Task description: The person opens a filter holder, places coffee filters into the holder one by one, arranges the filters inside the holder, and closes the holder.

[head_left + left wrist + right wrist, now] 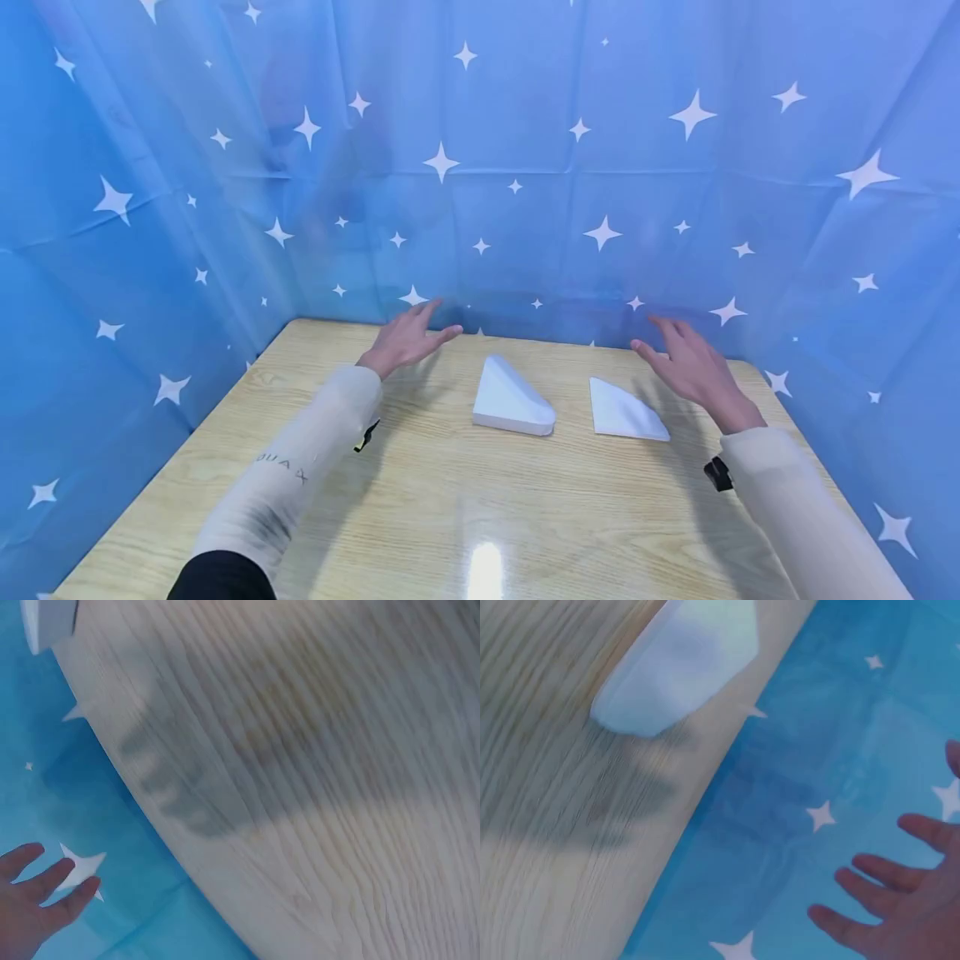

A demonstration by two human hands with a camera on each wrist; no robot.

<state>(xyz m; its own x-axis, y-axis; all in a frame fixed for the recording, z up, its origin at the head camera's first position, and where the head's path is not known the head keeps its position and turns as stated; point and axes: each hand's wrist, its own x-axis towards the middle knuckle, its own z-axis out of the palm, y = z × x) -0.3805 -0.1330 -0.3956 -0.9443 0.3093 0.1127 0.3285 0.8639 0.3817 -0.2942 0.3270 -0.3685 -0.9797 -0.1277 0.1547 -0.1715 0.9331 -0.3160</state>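
Two white wedge-shaped pieces lie on the wooden table. The thicker white wedge, a slab with a rounded corner, is left of the flatter white wedge. My left hand hovers over the table's back left with fingers extended, holding nothing. My right hand is raised at the right with spread fingers, beside the flatter wedge. In the left wrist view my left hand shows relaxed fingers, and part of a white wedge is at the top corner. The right wrist view shows my right hand apart from the flatter wedge.
The light wooden table ends at the back against a blue curtain printed with white stars. The curtain also hangs along the left and right sides. Both arms cast shadows on the tabletop.
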